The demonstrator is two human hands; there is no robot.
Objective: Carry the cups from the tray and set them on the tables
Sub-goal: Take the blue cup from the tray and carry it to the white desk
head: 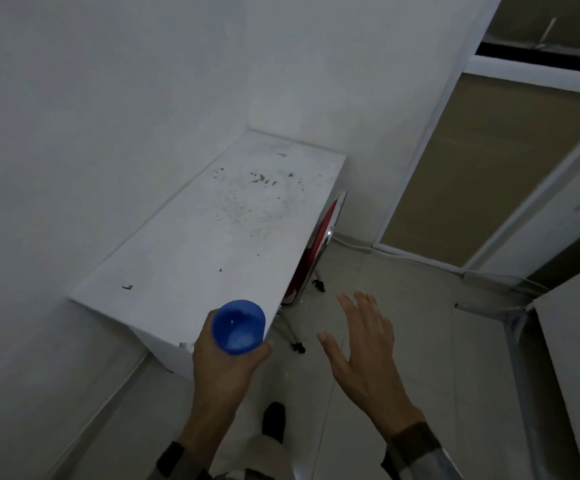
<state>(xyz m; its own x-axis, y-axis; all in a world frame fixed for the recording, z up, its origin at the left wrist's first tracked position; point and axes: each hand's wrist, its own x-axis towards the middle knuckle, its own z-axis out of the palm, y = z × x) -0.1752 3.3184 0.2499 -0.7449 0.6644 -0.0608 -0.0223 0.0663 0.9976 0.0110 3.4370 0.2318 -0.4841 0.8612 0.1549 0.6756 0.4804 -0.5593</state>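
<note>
My left hand (224, 367) grips a blue plastic cup (238, 326) around its body, upright, with its mouth facing up. The cup is held just over the near corner of a white table (191, 244) that runs along the wall into the room's corner. The tabletop is scuffed with dark flecks and bears nothing. My right hand (363, 344) hovers to the right of the cup over the floor, palm down, fingers spread, holding nothing. No tray is in view.
A red chair with chrome legs (318, 247) is tucked under the table's right side. Another pale table's corner (572, 341) juts in at the right. Tiled floor lies between them. My shoe (274, 422) shows below.
</note>
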